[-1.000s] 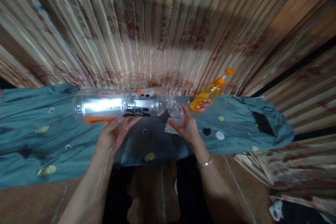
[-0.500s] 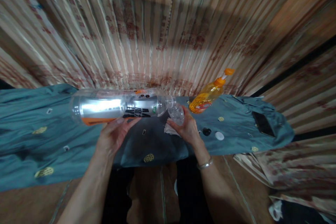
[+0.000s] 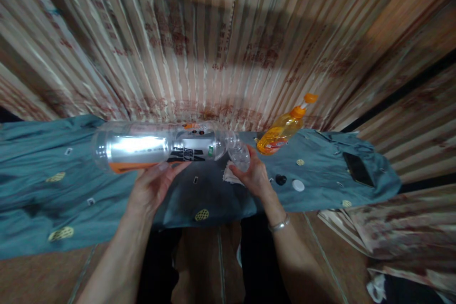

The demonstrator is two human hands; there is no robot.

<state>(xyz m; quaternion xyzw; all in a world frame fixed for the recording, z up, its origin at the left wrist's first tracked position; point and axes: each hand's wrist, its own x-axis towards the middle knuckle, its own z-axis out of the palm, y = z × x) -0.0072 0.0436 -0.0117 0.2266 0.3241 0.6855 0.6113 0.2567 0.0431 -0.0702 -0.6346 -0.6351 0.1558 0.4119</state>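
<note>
A large clear bottle (image 3: 138, 147) with a silver, black and orange label lies level above the cloth, its neck to the right. My left hand (image 3: 153, 183) supports it from below, thumb and fingers against its underside. In my right hand (image 3: 253, 171) is a small clear plastic cup (image 3: 239, 154), gripped at its right side. The cup is tilted, with its opening at the mouth of the bottle. Whether any liquid is passing between them cannot be made out. Below the cup, partly behind my right hand, lies a crumpled white cloth (image 3: 231, 176).
An orange-capped bottle of yellow liquid (image 3: 280, 134) stands to the right. Near it lie a black cap (image 3: 281, 179) and a white round lid (image 3: 298, 185). A dark phone (image 3: 358, 169) rests on the green tablecloth (image 3: 221, 204) at the far right. Striped curtains (image 3: 213, 57) hang behind.
The large bottle has shifted very slightly left and turned a little in my left hand. My right hand and the cup have barely moved.
</note>
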